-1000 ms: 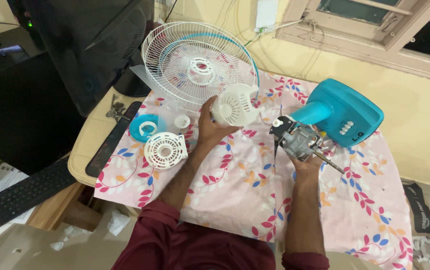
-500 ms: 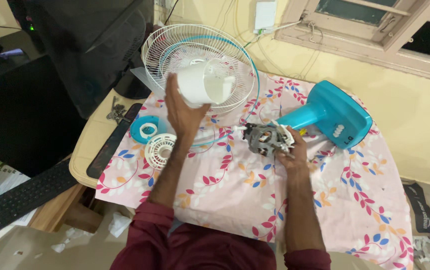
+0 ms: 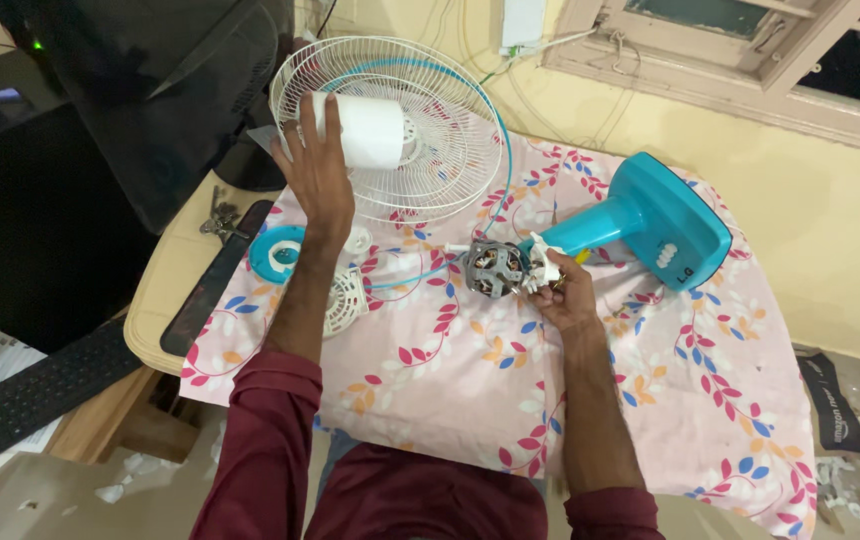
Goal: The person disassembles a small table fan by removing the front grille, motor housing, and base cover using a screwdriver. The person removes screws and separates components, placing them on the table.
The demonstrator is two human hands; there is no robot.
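Note:
My left hand (image 3: 317, 178) grips a white plastic motor cover (image 3: 363, 130) and holds it up in front of the white wire fan guard (image 3: 420, 120) at the back of the table. My right hand (image 3: 567, 290) holds the bare fan motor (image 3: 497, 268) just above the flowered pink cloth (image 3: 470, 370). The motor is joined to the neck of the blue fan base (image 3: 665, 225), which lies on its side to the right. Beside my left forearm lie a white vented cover (image 3: 347, 298), a blue ring (image 3: 272, 254) and a small white cap (image 3: 358, 239).
A dark monitor (image 3: 150, 90) stands at the back left. A black keyboard (image 3: 35, 388) sits on a lower shelf at the left, and a long black bar (image 3: 212, 279) lies at the table's left edge. Some keys (image 3: 218, 218) lie near it. A yellow wall and window frame run behind.
My left hand has lifted the white motor cover up and to the left, toward the wire guard. My right hand has swung the motor leftward and lower, toward the cloth.

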